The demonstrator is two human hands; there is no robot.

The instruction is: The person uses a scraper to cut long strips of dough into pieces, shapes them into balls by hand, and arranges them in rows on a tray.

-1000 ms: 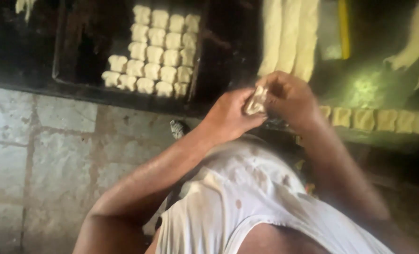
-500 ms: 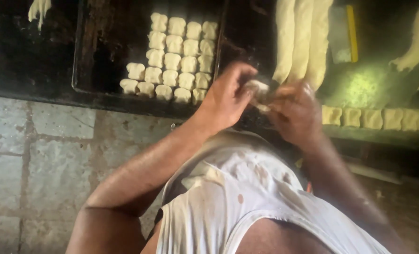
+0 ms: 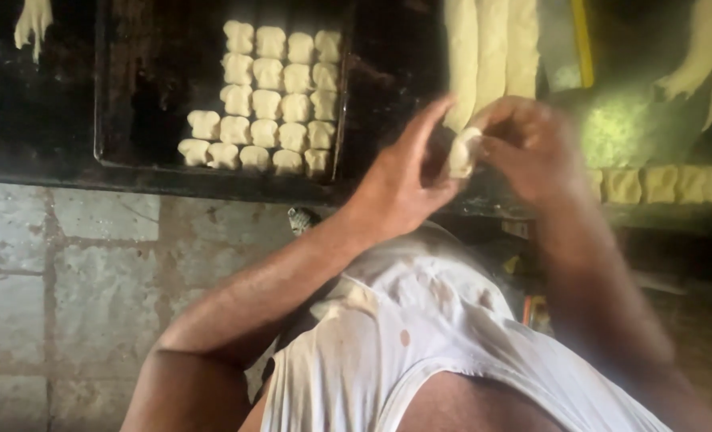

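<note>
A small dough piece (image 3: 460, 152) sits between the 2 hands, held up in front of the chest over the bench edge. The left hand (image 3: 400, 188) curls loosely round its left side, fingers raised and partly spread. The right hand (image 3: 532, 148) closes over its right side, fingertips pinching the dough; motion blur hides the exact grip.

Against half a second ago, both hands have risen and the dough shows more clearly between them; the view has shifted slightly too.

The dark tray (image 3: 112, 156) beyond the left hand holds rows of cut dough squares (image 3: 280, 100) packed in its right part. 3 long dough strips (image 3: 492, 48) lie behind the hands, and a row of cut pieces (image 3: 660, 184) lines the bench to the right.
</note>
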